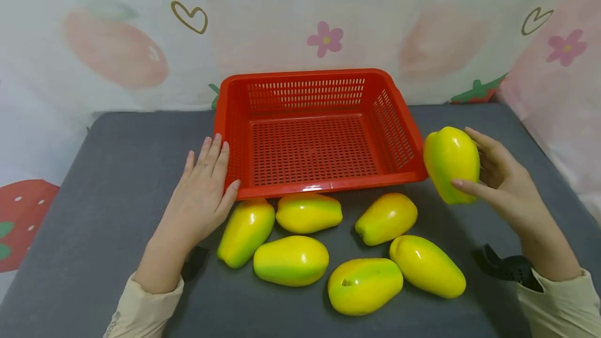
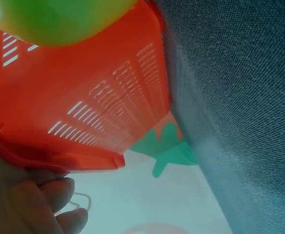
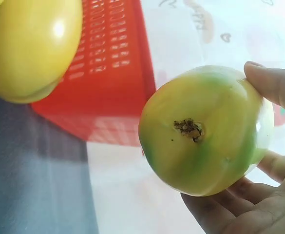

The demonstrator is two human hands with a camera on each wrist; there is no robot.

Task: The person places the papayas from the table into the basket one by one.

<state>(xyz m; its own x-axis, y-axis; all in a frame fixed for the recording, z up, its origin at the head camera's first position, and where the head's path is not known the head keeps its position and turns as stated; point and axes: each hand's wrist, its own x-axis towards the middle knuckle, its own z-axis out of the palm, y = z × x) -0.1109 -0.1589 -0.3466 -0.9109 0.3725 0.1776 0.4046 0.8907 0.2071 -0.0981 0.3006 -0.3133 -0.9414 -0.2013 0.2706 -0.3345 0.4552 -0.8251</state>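
My right hand (image 1: 509, 186) grips a yellow-green papaya (image 1: 452, 163), thumb on one side and fingers on the other, just off the basket's right front corner. The right wrist view shows the brown stem scar on this papaya (image 3: 200, 134). My left hand (image 1: 199, 194) lies with straight fingers on the left rim of a red plastic basket (image 1: 319, 185). In the left wrist view, fingertips (image 2: 59, 192) show at the basket's rim. No fruit lies inside the basket.
Several more papayas lie on the grey tabletop (image 1: 131, 181) in front of the basket, among them one papaya (image 1: 365, 286) nearest me. A white printed cloth (image 1: 277, 25) hangs behind the table, and a pink cloth (image 1: 563, 119) hangs at the right.
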